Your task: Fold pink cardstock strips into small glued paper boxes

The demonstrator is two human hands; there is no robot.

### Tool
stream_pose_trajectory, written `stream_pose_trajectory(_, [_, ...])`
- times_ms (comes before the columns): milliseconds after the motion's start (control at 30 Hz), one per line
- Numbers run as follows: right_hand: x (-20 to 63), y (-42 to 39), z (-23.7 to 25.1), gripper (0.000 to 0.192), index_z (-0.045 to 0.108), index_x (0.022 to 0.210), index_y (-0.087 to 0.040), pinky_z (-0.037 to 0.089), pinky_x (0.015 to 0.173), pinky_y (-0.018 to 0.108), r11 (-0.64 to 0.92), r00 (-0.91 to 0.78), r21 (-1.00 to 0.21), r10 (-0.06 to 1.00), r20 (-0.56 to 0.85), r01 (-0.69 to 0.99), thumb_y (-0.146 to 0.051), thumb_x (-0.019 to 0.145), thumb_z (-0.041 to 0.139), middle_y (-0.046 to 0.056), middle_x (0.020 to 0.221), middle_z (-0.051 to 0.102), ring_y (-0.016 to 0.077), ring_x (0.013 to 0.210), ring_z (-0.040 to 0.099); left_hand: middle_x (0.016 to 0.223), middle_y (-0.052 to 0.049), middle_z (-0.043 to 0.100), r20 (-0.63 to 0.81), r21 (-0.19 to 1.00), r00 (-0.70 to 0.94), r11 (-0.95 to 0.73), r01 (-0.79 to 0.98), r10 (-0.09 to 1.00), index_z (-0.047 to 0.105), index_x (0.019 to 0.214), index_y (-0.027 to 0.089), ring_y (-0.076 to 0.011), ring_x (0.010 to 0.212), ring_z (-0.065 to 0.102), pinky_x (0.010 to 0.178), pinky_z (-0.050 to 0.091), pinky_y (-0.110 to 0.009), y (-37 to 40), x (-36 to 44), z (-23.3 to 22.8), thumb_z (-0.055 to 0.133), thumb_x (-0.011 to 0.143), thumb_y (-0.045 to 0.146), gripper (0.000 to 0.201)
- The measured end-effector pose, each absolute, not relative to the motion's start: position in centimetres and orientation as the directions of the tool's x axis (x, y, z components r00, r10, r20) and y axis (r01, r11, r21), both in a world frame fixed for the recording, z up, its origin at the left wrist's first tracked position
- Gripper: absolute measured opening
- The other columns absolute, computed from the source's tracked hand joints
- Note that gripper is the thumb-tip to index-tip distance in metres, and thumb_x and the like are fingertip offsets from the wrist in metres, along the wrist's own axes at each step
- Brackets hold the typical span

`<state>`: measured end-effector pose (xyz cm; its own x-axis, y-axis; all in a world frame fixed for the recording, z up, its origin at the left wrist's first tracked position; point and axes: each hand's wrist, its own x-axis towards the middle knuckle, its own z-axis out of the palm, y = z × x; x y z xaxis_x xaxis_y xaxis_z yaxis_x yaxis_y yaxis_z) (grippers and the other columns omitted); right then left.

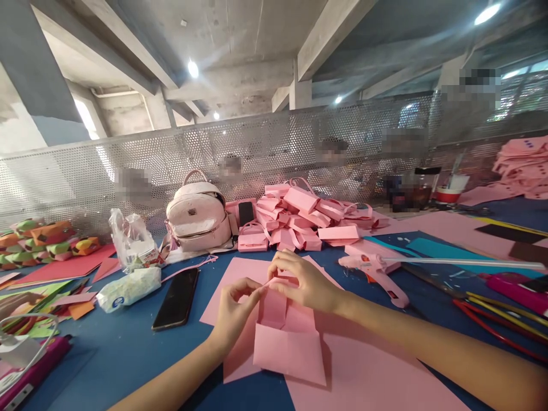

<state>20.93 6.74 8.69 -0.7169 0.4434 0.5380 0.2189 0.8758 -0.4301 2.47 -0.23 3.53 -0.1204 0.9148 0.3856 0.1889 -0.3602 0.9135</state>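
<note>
On the head camera, I see the left hand [234, 311] and right hand [302, 283] pinching the far edge of a folded pink paper piece [289, 351], its wider part on the grip's near side. A black phone [176, 299] lies left of the grip, a pink glue gun [371, 269] right, heaped pink boxes [299, 214] beyond.

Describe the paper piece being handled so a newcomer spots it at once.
From the heap of pink paper items at the back of the blue table, come toward the camera to the flat pink sheets. Over them is a folded pink piece, its far end pinched by the left hand and right hand. Unlike the sheets and the heap, it alone is handheld.
</note>
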Motion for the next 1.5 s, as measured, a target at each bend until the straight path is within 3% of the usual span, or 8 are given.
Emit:
stream_pose_trajectory(167, [20.90,7.04,8.60,0.006,0.062,0.087,-0.020,0.044,0.081,0.031,0.800,-0.684,-0.578,0.512,0.520,0.159,-0.016,0.086,0.066,0.001,0.091,0.059,0.0177,0.088,0.053,0.068,-0.004,0.068,0.429,0.885,-0.125,-0.389,0.255,0.895,0.069,0.068,0.016,-0.0178,0.068,0.059,0.067,0.044,-0.026,-0.33,2.28,3.63,0.069,0.083,0.035,0.024])
stream_pose_trajectory(267, [20.87,7.25,8.51,0.005,0.065,0.084,-0.020,0.044,0.081,0.031,0.788,-0.657,-0.605,0.519,0.547,0.119,-0.019,0.086,0.069,0.002,0.089,0.059,0.0177,0.087,0.053,0.068,-0.004,0.067,0.431,0.880,-0.132,-0.384,0.279,0.893,0.068,0.068,0.016,-0.0178,0.068,0.059,0.067,0.044,-0.026,-0.32,2.29,3.65,0.067,0.083,0.035,0.025])
stream_pose_trajectory(567, [21.05,7.45,8.37,0.018,0.076,0.086,-0.023,0.043,0.078,0.035,0.870,-0.662,-0.475,0.434,0.611,0.131,-0.040,0.086,0.072,0.004,0.084,0.069,0.0211,0.085,0.053,0.069,-0.002,0.070,0.450,0.869,-0.159,-0.389,0.307,0.879,0.071,0.070,0.017,-0.0159,0.068,0.059,0.067,0.043,-0.025,-0.12,2.24,3.31,0.068,0.083,0.033,0.020])
stream_pose_trajectory(967, [20.91,6.91,8.51,0.003,0.073,0.083,-0.021,0.043,0.076,0.032,0.887,-0.682,-0.410,0.437,0.587,0.215,-0.023,0.085,0.072,0.003,0.079,0.067,0.0196,0.082,0.052,0.072,0.000,0.074,0.505,0.822,-0.183,-0.406,0.398,0.843,0.076,0.077,0.020,-0.0160,0.069,0.061,0.069,0.044,-0.025,-0.16,2.27,3.45,0.070,0.079,0.025,0.007])
stream_pose_trajectory(1067, [20.74,6.85,8.28,0.002,0.072,0.082,-0.020,0.043,0.075,0.032,0.863,-0.670,-0.445,0.478,0.568,0.238,-0.020,0.084,0.072,0.003,0.079,0.066,0.0193,0.082,0.054,0.077,0.000,0.075,0.515,0.813,-0.171,-0.415,0.407,0.840,0.076,0.085,0.022,-0.0154,0.071,0.063,0.070,0.044,-0.025,-0.28,2.25,3.63,0.070,0.080,0.023,0.008])
stream_pose_trajectory(1300, [20.52,6.87,7.93,0.002,0.070,0.083,-0.021,0.044,0.079,0.031,0.782,-0.659,-0.582,0.561,0.500,0.224,-0.022,0.084,0.071,0.003,0.086,0.065,0.0202,0.091,0.056,0.076,0.000,0.075,0.562,0.777,-0.178,-0.441,0.450,0.808,0.075,0.078,0.022,-0.0156,0.072,0.063,0.069,0.044,-0.026,-0.56,2.31,3.80,0.069,0.079,0.021,0.006])
stream_pose_trajectory(1400, [20.57,7.19,8.04,0.012,0.070,0.092,-0.022,0.043,0.082,0.031,0.769,-0.660,-0.600,0.571,0.489,0.220,-0.027,0.082,0.073,0.003,0.098,0.065,0.0203,0.095,0.056,0.074,0.000,0.074,0.558,0.777,-0.185,-0.431,0.459,0.809,0.075,0.076,0.022,-0.0160,0.071,0.063,0.069,0.045,-0.026,-0.60,2.32,3.94,0.068,0.079,0.022,0.008])
stream_pose_trajectory(1500, [20.54,7.49,8.14,0.012,0.071,0.090,-0.021,0.042,0.078,0.031,0.706,-0.683,-0.672,0.606,0.407,0.226,-0.031,0.084,0.070,0.003,0.096,0.067,0.0202,0.091,0.058,0.074,0.001,0.074,0.547,0.785,-0.193,-0.419,0.456,0.815,0.074,0.075,0.022,-0.0161,0.071,0.063,0.070,0.045,-0.027,-0.62,2.32,4.05,0.067,0.079,0.021,0.008])
